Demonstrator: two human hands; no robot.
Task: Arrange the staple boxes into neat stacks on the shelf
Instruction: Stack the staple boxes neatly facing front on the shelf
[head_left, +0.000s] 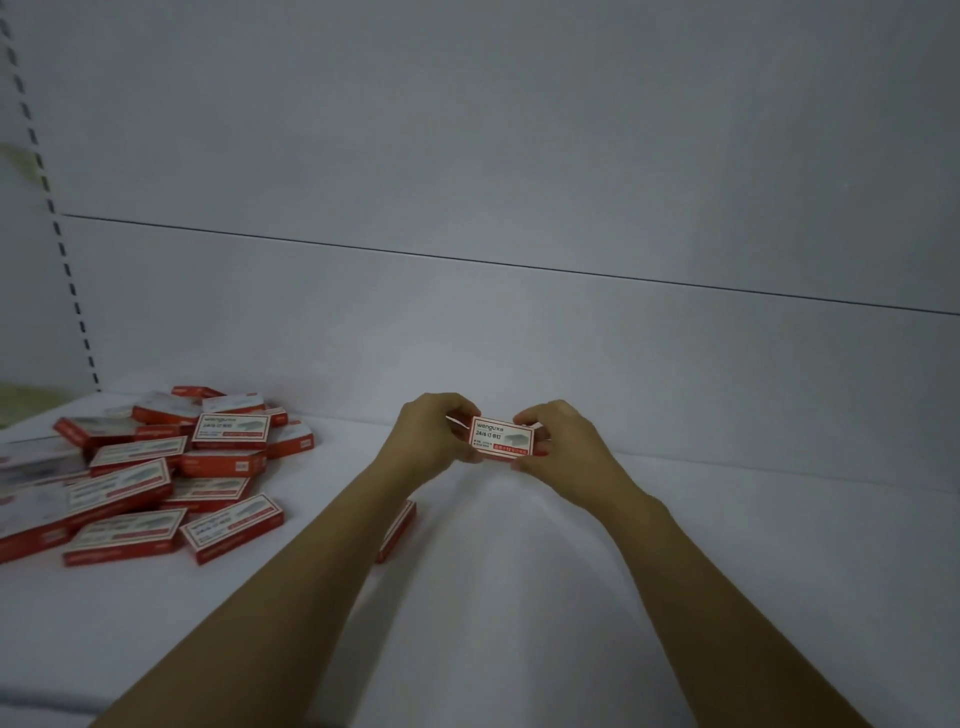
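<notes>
A red and white staple box (501, 439) lies label-up near the back of the white shelf (519, 571), close to the rear wall. My left hand (431, 436) pinches its left end with curled fingers. My right hand (561, 441) pinches its right end. Whether the box rests on the shelf or on other boxes is hidden by my fingers. A loose heap of several identical staple boxes (156, 467) lies at the left of the shelf. One more staple box (397, 530) shows partly from under my left forearm.
The white back panel (519, 312) rises just behind the held box. A slotted upright rail (57, 228) runs along the far left. Bare white shelf surface spreads to the right of my right arm and toward the front edge.
</notes>
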